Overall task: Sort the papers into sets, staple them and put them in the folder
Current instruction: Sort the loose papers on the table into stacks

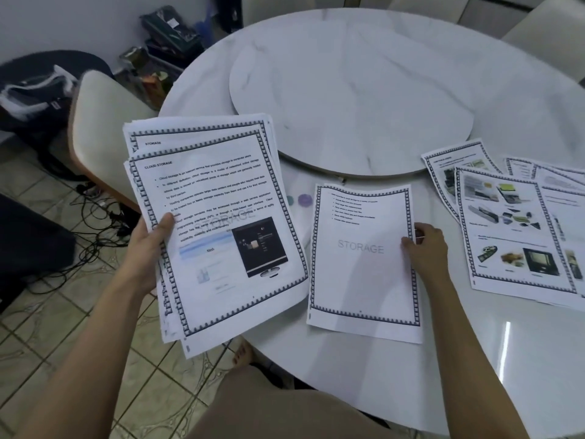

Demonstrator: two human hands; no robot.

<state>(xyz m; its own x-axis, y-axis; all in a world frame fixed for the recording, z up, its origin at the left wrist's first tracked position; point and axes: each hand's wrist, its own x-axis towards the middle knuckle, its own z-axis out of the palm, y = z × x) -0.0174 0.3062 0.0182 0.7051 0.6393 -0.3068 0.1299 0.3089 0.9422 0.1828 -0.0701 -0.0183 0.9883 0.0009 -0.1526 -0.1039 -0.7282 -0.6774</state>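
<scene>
My left hand (152, 240) grips a thick stack of printed papers (218, 229) by its left edge, thumb on the top page headed "Cloud Storage"; the stack is held partly over the table's left edge. A thin set of pages with a "STORAGE" watermark (361, 267) lies flat on the round white table (411, 369) in front of me. My right hand (425, 245) pinches the right edge of that set, thumb on top. Further right, several pages with device pictures (512, 236) lie spread and overlapping on the table. I see no stapler or folder.
A round marble turntable (348, 90) fills the table's middle. Two small round objects, purple (304, 200) and teal, peek out behind the held stack. A cream chair (101, 122) stands left, with bags, boxes and tangled cables (95, 223) on the tiled floor.
</scene>
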